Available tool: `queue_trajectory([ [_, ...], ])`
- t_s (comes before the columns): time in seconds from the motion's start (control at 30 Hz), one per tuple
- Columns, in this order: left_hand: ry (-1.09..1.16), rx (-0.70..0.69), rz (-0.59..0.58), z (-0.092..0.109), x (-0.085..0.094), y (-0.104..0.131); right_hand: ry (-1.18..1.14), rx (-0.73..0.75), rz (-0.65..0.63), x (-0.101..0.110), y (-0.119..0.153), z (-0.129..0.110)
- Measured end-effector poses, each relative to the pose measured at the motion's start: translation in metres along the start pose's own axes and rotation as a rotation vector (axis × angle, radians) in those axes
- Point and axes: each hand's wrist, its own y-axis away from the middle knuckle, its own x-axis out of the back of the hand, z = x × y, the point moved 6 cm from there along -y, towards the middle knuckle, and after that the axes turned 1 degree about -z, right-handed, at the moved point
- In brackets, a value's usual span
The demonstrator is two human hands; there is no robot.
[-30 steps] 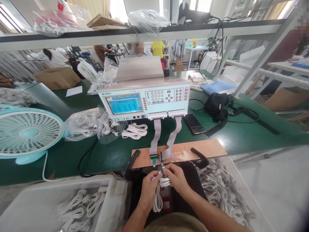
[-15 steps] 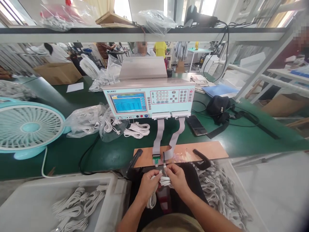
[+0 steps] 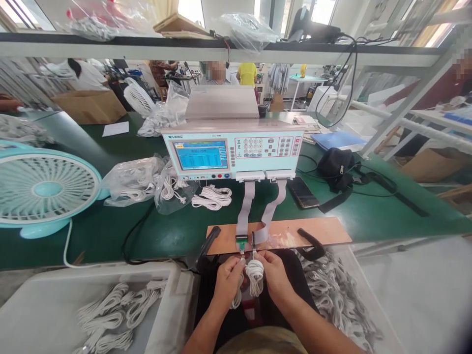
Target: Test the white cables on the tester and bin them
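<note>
My left hand (image 3: pixel 227 281) is closed, thumb and finger pinching a white cable's plug end just below the small green circuit board (image 3: pixel 242 244). Whether that plug sits fully in the board's socket I cannot tell. My right hand (image 3: pixel 275 275) pinches the other plug end at the second ribbon cable's connector (image 3: pixel 253 240). Between the hands hangs a coiled white cable (image 3: pixel 255 275), with more loops below my left fingers. Two grey ribbon cables (image 3: pixel 245 209) run up to the tester (image 3: pixel 265 147), whose blue screen (image 3: pixel 201 155) is lit.
A brown board (image 3: pixel 280 235) lies along the table's front edge with black clamps (image 3: pixel 210 243) on it. Cable bundles fill a white bin (image 3: pixel 162 285) at left and a clear bin (image 3: pixel 339 290) at right. A fan (image 3: pixel 47 189), bagged cables (image 3: pixel 134 179) and a phone (image 3: pixel 303 192) are on the table.
Both hands have brought the plug ends up to the ribbon cable connectors. The coiled cable now hangs down between them. The tester screen's display differs, and the view has shifted slightly.
</note>
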Motion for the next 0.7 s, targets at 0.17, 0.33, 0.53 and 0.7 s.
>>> queue_trajectory([
  [0.17,0.046,-0.04,0.031,-0.0034,0.0019,-0.0007,-0.063,-0.035,0.015,-0.0024,0.0013,0.0],
  [0.33,0.155,0.004,0.094,-0.0068,-0.0023,0.0022,-0.087,-0.025,-0.009,-0.0038,0.0015,0.0001],
  [0.53,0.185,-0.051,0.159,-0.0073,-0.0069,0.0042,-0.07,-0.026,-0.08,-0.0045,-0.001,0.0004],
  [0.7,0.159,-0.039,0.171,-0.0092,-0.0038,0.0005,-0.057,-0.046,-0.073,-0.0031,-0.0024,0.0042],
])
